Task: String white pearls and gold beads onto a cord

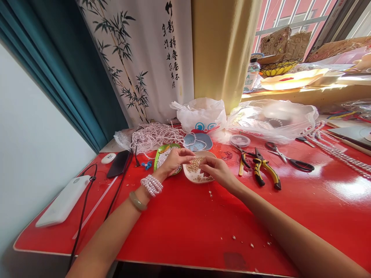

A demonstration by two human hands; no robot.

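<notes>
My left hand (175,161) is over the left rim of a white dish (189,176), thumb and fingertips pressed together; whatever they pinch is too small to make out. Several loops of pearl beads (152,185) and a jade-like bangle (138,201) circle that wrist. Gold beads (193,165) lie in the dish. My right hand (218,172) reaches over the dish's right side with its fingers curled together, and what is between them is hidden. Partly behind my left hand, a green dish (157,157) holds white pearl beads (164,155). Beyond is a blue dish (206,141) with a few beads.
Right of the dishes lie small pliers (243,159), yellow-black pliers (264,168) and scissors (290,159). Pearl strands (158,136) heap at the back left beside plastic bags (203,114). A power bank (63,200), phone (118,164) and cables lie left. Loose beads (251,245) dot the front.
</notes>
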